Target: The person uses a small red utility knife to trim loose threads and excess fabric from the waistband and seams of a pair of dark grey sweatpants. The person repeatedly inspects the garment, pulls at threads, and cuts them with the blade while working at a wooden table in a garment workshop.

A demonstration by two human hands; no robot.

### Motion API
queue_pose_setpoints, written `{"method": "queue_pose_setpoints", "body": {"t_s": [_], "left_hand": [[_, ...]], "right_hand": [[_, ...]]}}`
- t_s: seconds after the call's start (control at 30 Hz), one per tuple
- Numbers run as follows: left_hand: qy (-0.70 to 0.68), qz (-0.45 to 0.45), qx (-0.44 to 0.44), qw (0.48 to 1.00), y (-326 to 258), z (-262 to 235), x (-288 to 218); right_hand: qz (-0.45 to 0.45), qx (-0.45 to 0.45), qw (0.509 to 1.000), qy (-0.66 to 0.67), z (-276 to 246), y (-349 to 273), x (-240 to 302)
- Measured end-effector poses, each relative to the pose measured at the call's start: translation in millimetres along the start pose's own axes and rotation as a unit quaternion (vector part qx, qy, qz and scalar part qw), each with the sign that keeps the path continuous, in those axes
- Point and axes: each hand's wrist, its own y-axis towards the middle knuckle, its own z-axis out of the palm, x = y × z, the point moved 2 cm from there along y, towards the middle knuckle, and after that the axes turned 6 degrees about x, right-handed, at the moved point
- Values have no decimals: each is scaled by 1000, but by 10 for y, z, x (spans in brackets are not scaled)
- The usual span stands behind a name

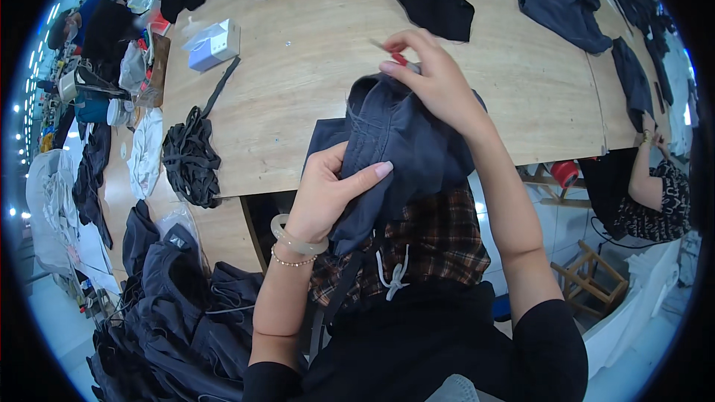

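Garment pile: a heap of dark blue-grey garments [179, 305] lies at lower left, beside the table edge; too tangled to count.
Cords: one bundle of black cords [191, 158] sits on the wooden table [313, 37].
Box: one small pale blue and white box [214, 42], rectangular, rests on the table at upper left.
Left hand: the left hand [324, 190] grips the cloth from below, thumb pressed across the fabric, fingers curled under.
Garment: one dark blue-grey garment [395, 145], bunched and creased, is held up over the table's near edge, between both hands.
Right hand: the right hand [436, 78] pinches a small red tool [400, 59] at the garment's top fold.
Other person: one arm [646, 179] at far right.
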Motion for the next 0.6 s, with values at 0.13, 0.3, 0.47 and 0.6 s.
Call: {"method": "queue_pose_setpoints", "body": {"t_s": [0.13, 0.3, 0.47, 0.6], "left_hand": [[-44, 57, -46, 996, 15, 95, -20], [-51, 76, -80, 993, 15, 169, -25], [-30, 84, -89, 992, 16, 219, -69], [-14, 96, -97, 991, -25, 250, -81]], "right_hand": [[100, -46, 990, 94, -206, -294, 171], [44, -48, 998, 19, -332, -649, 548], [-49, -49, 996, -54, -391, -790, 610], [-75, -37, 993, -85, -398, -757, 744]]}}
